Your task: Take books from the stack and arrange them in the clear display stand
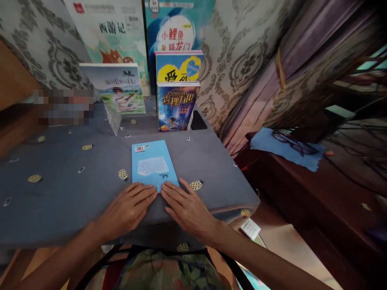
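Left hand: my left hand (131,205) lies flat, fingers close together and straight, tips on the near left part of the blue book; it is not clamped on anything.
Right hand: my right hand (186,207) lies likewise, fingertips on the near right part, one finger spread outward; no grip seen.
Gap between hands: narrow; the fingertips point at each other, just apart.
Blue book: the blue book (152,155) lies closed just beyond my fingertips, flat on the tablecloth (99,153), barcode (140,148) at its far left corner.
Ahead of left hand: a white-edged book (130,98) leaning on a clear stand (113,121).
Ahead of right hand: a dark blue book (175,114), upright, a yellow-and-blue book (161,66) behind it.
Further right of that: a black phone-like slab (198,121), flat.
Well right of right hand: glasses (290,141) on a blue cloth (266,141).
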Tool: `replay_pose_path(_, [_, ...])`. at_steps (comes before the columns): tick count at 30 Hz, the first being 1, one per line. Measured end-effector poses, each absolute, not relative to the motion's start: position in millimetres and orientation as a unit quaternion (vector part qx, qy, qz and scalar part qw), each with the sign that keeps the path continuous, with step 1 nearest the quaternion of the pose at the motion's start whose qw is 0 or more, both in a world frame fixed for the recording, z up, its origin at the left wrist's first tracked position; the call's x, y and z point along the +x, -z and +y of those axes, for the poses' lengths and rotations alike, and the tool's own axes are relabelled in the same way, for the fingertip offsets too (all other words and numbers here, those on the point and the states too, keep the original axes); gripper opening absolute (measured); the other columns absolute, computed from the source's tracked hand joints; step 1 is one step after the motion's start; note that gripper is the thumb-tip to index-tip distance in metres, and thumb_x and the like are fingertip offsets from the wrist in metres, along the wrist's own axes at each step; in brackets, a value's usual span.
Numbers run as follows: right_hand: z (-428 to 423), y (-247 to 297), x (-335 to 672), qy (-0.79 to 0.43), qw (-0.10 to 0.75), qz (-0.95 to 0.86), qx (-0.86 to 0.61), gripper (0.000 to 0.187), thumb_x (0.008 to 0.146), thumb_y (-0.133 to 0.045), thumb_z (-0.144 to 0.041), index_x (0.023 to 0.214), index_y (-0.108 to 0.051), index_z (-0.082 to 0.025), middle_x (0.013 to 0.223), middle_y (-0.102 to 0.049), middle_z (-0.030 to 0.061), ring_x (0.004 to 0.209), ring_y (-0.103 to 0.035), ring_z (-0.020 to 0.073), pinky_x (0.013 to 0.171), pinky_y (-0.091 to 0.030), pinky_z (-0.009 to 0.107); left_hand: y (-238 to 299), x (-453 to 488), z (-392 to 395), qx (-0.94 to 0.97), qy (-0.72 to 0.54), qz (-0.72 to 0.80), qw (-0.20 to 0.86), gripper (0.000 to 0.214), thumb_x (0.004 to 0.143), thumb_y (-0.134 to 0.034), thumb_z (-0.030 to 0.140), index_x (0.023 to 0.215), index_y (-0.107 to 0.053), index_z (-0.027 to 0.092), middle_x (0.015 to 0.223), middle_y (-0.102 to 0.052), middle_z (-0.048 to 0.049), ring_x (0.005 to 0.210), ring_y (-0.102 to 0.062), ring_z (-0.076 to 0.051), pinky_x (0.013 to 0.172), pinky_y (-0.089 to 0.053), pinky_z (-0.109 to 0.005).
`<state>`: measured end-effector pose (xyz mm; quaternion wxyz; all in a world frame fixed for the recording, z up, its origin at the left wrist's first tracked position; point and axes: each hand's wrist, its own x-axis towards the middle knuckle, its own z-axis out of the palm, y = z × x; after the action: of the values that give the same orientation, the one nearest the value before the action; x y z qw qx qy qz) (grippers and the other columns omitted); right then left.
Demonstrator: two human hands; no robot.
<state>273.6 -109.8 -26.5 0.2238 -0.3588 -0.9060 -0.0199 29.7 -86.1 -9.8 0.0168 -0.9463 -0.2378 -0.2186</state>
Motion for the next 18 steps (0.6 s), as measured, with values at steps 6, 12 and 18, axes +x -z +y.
replay_pose_path(6, [-108.8, 23.4, 301.5, 0.011, 0.234, -0.899, -0.370, 0.039, 0.102, -0.041, -0.016, 0.137, -0.058, -0.016, 0.136, -0.065, 0.0102, 0.131, -0.058, 0.0215, 0.115, -0.041, 0.053, 6.5, 26.0, -82.9, -0.947, 0.219, -0.232, -0.019, 0.046, 0.096, -0.047, 0.009, 0.141, -0.052, 0.015, 0.128, -0.068, -0.0116, 0.118, -0.062, -0.023, 0.099, -0.054, -0.045])
replay_pose_path(12, [-91.1, 15.5, 302.0, -0.057, 0.229, -0.894, -0.381, 0.035, 0.103, -0.042, -0.024, 0.132, -0.063, -0.022, 0.130, -0.069, 0.0083, 0.125, -0.062, 0.0219, 0.116, -0.037, 0.056, 6.6, 5.0, -61.3, -0.921, 0.228, -0.312, -0.037, 0.038, 0.100, -0.046, 0.019, 0.135, -0.061, 0.022, 0.127, -0.069, -0.0085, 0.116, -0.065, -0.021, 0.103, -0.053, -0.045])
replay_pose_path(18, [-43.5, 9.1, 286.4, -0.073, 0.187, -0.893, -0.402, 0.038, 0.104, -0.043, -0.030, 0.136, -0.060, -0.020, 0.141, -0.062, 0.0122, 0.132, -0.057, 0.0247, 0.113, -0.040, 0.057, 18.2, -17.5, -9.8, -0.884, 0.237, -0.402, -0.023, 0.038, 0.103, -0.042, 0.034, 0.131, -0.064, 0.020, 0.132, -0.067, -0.0101, 0.118, -0.066, -0.023, 0.106, -0.052, -0.049])
